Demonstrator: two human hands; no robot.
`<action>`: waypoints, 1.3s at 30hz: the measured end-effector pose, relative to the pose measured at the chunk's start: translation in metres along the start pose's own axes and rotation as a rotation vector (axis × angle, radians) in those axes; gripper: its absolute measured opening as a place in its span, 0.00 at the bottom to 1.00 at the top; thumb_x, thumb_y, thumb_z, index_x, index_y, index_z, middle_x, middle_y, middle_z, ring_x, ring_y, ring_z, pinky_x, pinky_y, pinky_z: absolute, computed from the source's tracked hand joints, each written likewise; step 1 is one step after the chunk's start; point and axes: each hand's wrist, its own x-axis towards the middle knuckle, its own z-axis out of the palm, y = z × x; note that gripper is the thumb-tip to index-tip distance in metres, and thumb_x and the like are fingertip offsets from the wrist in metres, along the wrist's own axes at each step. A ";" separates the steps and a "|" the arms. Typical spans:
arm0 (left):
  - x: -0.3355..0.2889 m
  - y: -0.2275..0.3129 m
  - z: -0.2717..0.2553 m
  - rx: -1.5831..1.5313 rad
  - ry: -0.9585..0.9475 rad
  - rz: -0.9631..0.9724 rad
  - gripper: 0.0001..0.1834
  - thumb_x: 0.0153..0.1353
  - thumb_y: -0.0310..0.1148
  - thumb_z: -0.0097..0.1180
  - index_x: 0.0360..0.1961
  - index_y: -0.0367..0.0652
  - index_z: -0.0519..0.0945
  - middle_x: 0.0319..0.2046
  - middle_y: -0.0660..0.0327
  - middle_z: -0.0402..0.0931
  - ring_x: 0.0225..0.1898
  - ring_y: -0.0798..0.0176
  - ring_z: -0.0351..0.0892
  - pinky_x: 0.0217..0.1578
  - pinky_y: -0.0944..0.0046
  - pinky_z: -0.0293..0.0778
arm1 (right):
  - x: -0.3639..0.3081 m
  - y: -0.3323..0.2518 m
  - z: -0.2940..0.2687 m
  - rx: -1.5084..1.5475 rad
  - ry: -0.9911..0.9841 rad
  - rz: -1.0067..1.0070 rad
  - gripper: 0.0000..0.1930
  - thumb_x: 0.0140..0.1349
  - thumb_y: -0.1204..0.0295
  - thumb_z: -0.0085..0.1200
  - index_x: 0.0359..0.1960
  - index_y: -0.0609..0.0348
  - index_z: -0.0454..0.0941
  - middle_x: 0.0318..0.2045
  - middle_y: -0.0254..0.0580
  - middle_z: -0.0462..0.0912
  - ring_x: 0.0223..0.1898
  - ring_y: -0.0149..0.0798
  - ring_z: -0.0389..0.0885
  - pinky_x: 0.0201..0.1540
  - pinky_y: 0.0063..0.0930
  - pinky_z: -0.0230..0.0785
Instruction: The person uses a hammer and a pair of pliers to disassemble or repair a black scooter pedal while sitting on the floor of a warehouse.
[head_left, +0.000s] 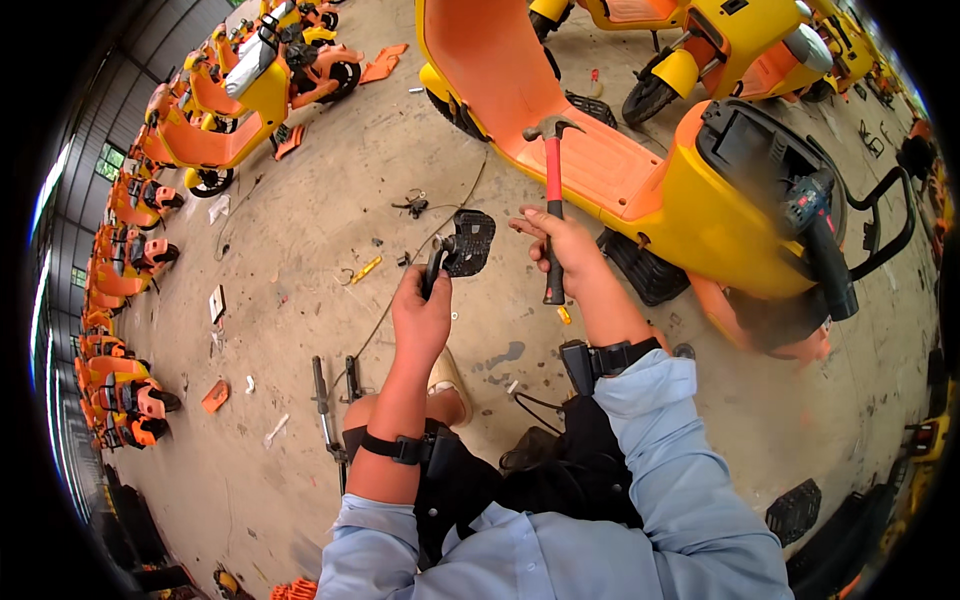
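Note:
In my left hand [422, 315] is a black slotted plastic part [468, 243] with a metal piece at its side; its exact kind I cannot make out. The fingers are closed round its narrow end. My right hand [572, 246] grips a claw hammer [554, 180] by its red and black handle, the steel head pointing up and away from me. Some of my right fingers stretch out toward the black part without touching it. Close by on the right stands a yellow and orange scooter [610, 180], and a cordless drill [822, 240] rests on its end.
Rows of similar scooters [215, 110] line the left, with more [730, 45] at the far right. On the concrete floor [290, 350] lie a yellow-handled tool [367, 269], an orange piece [215, 396], a cable and scraps. Black grilles [655, 272] lie beside the nearest scooter.

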 end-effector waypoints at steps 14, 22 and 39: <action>0.038 -0.027 0.013 -0.086 -0.049 -0.151 0.10 0.65 0.33 0.56 0.36 0.36 0.76 0.21 0.68 0.67 0.24 0.74 0.62 0.24 0.69 0.61 | -0.020 -0.006 -0.001 0.144 -0.101 0.086 0.29 0.55 0.81 0.46 0.62 0.70 0.61 0.58 0.56 0.74 0.18 0.23 0.66 0.19 0.16 0.62; 0.046 -0.027 0.020 -0.067 -0.105 -0.079 0.09 0.66 0.34 0.57 0.37 0.38 0.76 0.22 0.69 0.69 0.24 0.75 0.64 0.25 0.71 0.62 | -0.010 0.007 -0.006 -0.316 0.300 0.012 0.23 0.56 0.82 0.50 0.55 0.71 0.67 0.52 0.55 0.79 0.18 0.25 0.71 0.20 0.19 0.63; 0.031 -0.018 -0.010 -0.109 -0.132 -0.142 0.07 0.67 0.31 0.55 0.39 0.37 0.75 0.23 0.69 0.69 0.24 0.77 0.65 0.25 0.73 0.62 | -0.017 0.018 -0.008 0.187 -0.146 0.074 0.23 0.68 0.65 0.55 0.58 0.65 0.65 0.57 0.55 0.75 0.19 0.20 0.65 0.19 0.15 0.61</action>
